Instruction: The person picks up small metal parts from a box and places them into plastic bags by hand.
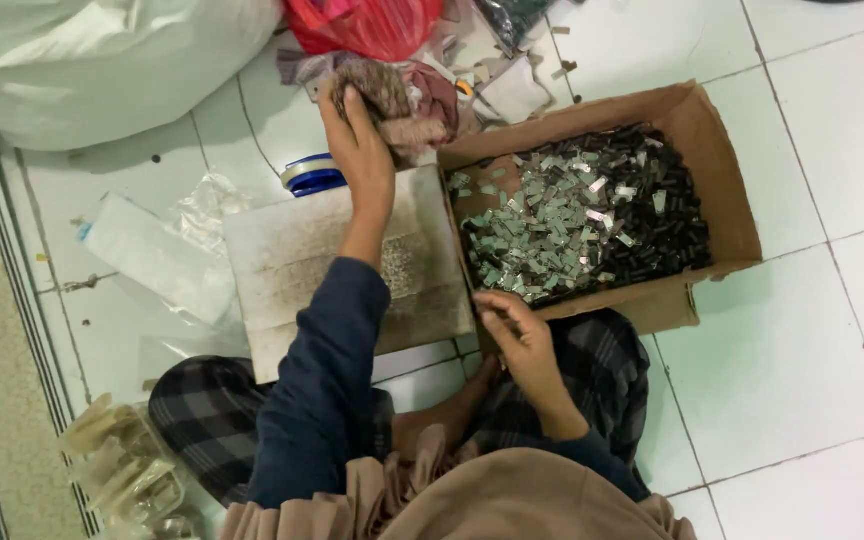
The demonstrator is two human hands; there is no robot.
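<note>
Partly cut off at the lower edge, the seated person's torso hides the elbows. Left hand [360, 140] reaches forward and clutches a brownish rag [392, 100] just past the far edge of a worn grey board [292, 260] lying on the tiled floor [792, 350]. Right hand [517, 330] rests, fingers curled, at the near rim of a cardboard box [722, 160]; whether it pinches anything is unclear. Small dark and silvery pieces [577, 215] fill the box, too tiny to identify.
</note>
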